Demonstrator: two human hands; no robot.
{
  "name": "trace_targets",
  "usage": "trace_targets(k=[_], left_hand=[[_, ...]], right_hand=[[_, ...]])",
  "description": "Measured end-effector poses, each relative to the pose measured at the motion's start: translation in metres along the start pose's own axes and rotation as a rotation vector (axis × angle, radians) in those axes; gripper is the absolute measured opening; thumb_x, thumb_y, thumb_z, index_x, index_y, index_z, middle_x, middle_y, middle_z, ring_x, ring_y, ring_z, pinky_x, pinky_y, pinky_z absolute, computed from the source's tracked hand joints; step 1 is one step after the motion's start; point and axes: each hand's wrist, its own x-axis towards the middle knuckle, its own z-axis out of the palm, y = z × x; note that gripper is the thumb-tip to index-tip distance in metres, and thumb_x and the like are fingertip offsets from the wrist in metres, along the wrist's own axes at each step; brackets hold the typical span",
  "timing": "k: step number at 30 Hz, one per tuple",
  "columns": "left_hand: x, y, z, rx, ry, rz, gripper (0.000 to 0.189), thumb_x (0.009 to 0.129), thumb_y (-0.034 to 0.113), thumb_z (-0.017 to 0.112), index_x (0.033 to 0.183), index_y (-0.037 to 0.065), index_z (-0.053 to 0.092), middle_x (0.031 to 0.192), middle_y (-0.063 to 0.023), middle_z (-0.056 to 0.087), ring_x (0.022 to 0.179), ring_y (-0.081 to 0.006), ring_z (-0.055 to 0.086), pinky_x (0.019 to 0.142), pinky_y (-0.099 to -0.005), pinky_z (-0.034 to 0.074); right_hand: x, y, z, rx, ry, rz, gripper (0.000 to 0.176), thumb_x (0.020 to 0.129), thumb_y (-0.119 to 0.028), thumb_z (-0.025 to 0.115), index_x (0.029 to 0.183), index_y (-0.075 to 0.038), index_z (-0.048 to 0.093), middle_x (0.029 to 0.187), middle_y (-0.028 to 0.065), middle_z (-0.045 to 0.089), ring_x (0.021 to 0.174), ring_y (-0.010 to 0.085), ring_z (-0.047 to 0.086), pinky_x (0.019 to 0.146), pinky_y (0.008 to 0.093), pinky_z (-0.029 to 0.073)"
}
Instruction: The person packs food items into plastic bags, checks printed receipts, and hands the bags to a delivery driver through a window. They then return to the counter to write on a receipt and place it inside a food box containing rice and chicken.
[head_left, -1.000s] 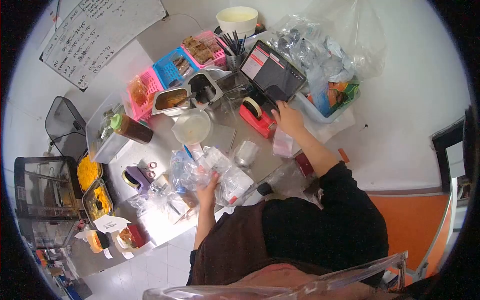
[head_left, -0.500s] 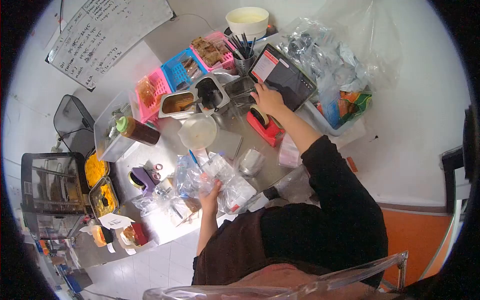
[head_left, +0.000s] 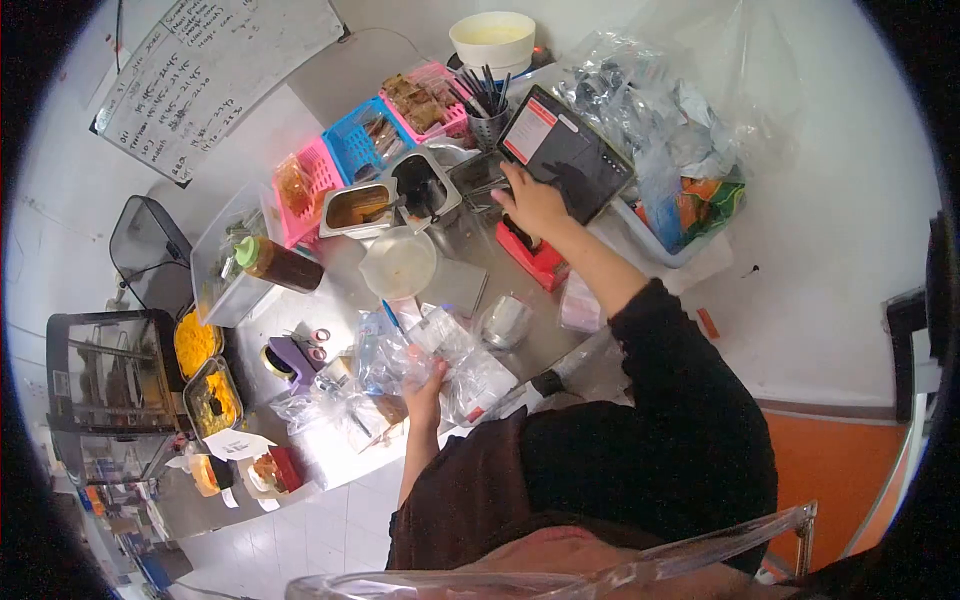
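My left hand is closed around the edge of a clear plastic bag, which lies crumpled over the front of the counter. White packets in clear wrap are right beside it, and a blue pen sticks out above the bag. My right hand is stretched out at the lower left edge of a tablet, fingers apart and holding nothing. Its lit screen has a red and white panel on the left. Below my right wrist stands a red tape dispenser, partly covered by the hand.
Metal tubs of sauce, a translucent bowl and a brown sauce bottle stand mid-counter. Pink and blue baskets line the back wall. A blue bin overflows with plastic bags at right. Trays of yellow food sit at left.
My right hand has drawn back slightly down and left from the tablet's edge, its fingers more spread. The left hand keeps its hold on the plastic bag.
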Motion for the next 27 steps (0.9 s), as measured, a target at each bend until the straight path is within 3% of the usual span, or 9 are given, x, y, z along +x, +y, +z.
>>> trace_targets(k=[3, 6, 9, 13, 18, 22, 27], left_hand=[[-0.006, 0.015, 0.003, 0.081, -0.044, -0.046, 0.042, 0.077, 0.006, 0.070, 0.114, -0.003, 0.054, 0.103, -0.0096, 0.061, 0.094, -0.0186, 0.059, 0.083, -0.0308, 0.046], [-0.011, 0.012, -0.006, -0.026, -0.172, 0.087, 0.052, 0.078, 0.006, 0.069, 0.124, -0.005, 0.046, 0.104, -0.0102, 0.061, 0.096, -0.0194, 0.058, 0.083, -0.0313, 0.047], [-0.009, 0.008, -0.022, -0.028, -0.289, 0.136, 0.054, 0.079, 0.005, 0.067, 0.126, -0.005, 0.041, 0.104, -0.0108, 0.061, 0.094, -0.0197, 0.059, 0.081, -0.0309, 0.048], [-0.003, 0.005, -0.039, 0.176, -0.319, 0.070, 0.044, 0.079, 0.006, 0.067, 0.117, -0.004, 0.047, 0.101, -0.0110, 0.061, 0.090, -0.0178, 0.059, 0.079, -0.0310, 0.049], [-0.012, 0.008, -0.040, 0.143, -0.320, 0.104, 0.036, 0.080, 0.009, 0.066, 0.111, -0.004, 0.052, 0.102, -0.0110, 0.061, 0.090, -0.0170, 0.059, 0.080, -0.0292, 0.046], [-0.014, -0.003, -0.047, 0.153, -0.319, 0.137, 0.040, 0.082, 0.013, 0.066, 0.114, -0.005, 0.052, 0.103, -0.0123, 0.062, 0.092, -0.0175, 0.058, 0.082, -0.0304, 0.044], [-0.019, -0.009, -0.050, 0.249, -0.278, 0.204, 0.039, 0.083, 0.015, 0.065, 0.113, -0.007, 0.052, 0.103, -0.0130, 0.062, 0.092, -0.0175, 0.059, 0.081, -0.0293, 0.045]], right_hand=[[-0.059, -0.026, -0.021, 0.142, -0.001, -0.023, 0.051, 0.091, -0.043, 0.041, 0.129, -0.010, 0.035, 0.122, 0.0201, 0.050, 0.092, 0.0398, 0.059, 0.074, 0.0448, 0.049], [-0.127, -0.033, -0.031, 0.248, 0.058, 0.031, 0.047, 0.091, -0.038, 0.045, 0.128, -0.009, 0.036, 0.117, 0.0203, 0.054, 0.096, 0.0382, 0.058, 0.078, 0.0420, 0.047], [-0.198, -0.028, -0.037, 0.312, 0.107, 0.184, 0.044, 0.092, -0.032, 0.047, 0.125, -0.005, 0.039, 0.115, 0.0212, 0.054, 0.098, 0.0362, 0.057, 0.082, 0.0388, 0.045], [-0.269, -0.014, -0.022, 0.237, 0.171, 0.275, 0.041, 0.092, -0.030, 0.046, 0.122, -0.002, 0.042, 0.112, 0.0222, 0.055, 0.097, 0.0347, 0.057, 0.083, 0.0374, 0.044], [-0.318, -0.026, -0.018, 0.213, 0.231, 0.340, 0.040, 0.093, -0.029, 0.046, 0.122, -0.002, 0.043, 0.109, 0.0200, 0.056, 0.096, 0.0338, 0.057, 0.083, 0.0363, 0.043], [-0.343, -0.056, -0.010, 0.245, 0.212, 0.368, 0.045, 0.092, -0.035, 0.045, 0.124, -0.004, 0.042, 0.119, 0.0206, 0.051, 0.108, 0.0345, 0.052, 0.090, 0.0387, 0.041], [-0.361, -0.080, 0.000, 0.256, -0.019, 0.448, 0.047, 0.090, -0.036, 0.047, 0.124, -0.004, 0.041, 0.123, 0.0207, 0.048, 0.113, 0.0363, 0.048, 0.094, 0.0400, 0.038]])
